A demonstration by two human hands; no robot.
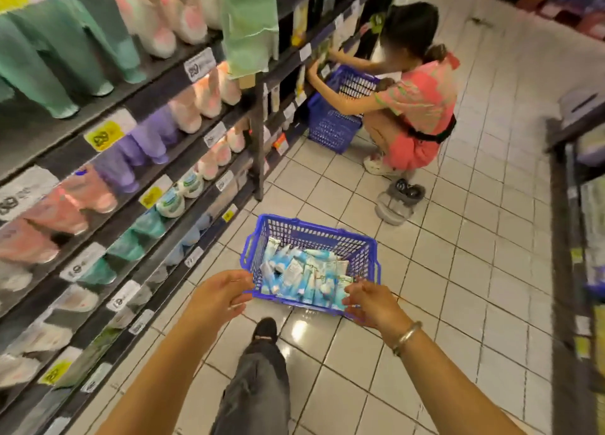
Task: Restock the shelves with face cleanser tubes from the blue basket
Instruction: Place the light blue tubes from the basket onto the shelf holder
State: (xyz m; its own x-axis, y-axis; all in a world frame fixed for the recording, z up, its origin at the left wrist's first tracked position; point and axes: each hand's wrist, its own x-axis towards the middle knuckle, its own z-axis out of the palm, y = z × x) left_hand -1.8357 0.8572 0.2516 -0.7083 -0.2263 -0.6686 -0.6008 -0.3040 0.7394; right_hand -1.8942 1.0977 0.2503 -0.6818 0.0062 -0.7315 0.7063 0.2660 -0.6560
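Note:
A blue plastic basket [314, 235] sits on the tiled floor in front of me, holding several blue-and-white face cleanser tubes [304, 274]. My left hand [219, 292] hovers at the basket's near left corner, fingers loosely curled, holding nothing. My right hand [368, 302], a metal bangle on its wrist, hangs over the near right rim with relaxed fingers, also empty. The shelves [137, 159] on my left carry rows of upside-down tubes in green, pink, purple and teal.
Another person [415, 107] crouches further down the aisle at the same shelving, beside a second blue basket [334, 123]. A pair of grey shoes [397, 199] lies on the floor behind them. My own leg and black shoe [265, 331] stand just before the basket. More shelving [579, 238] lines the right.

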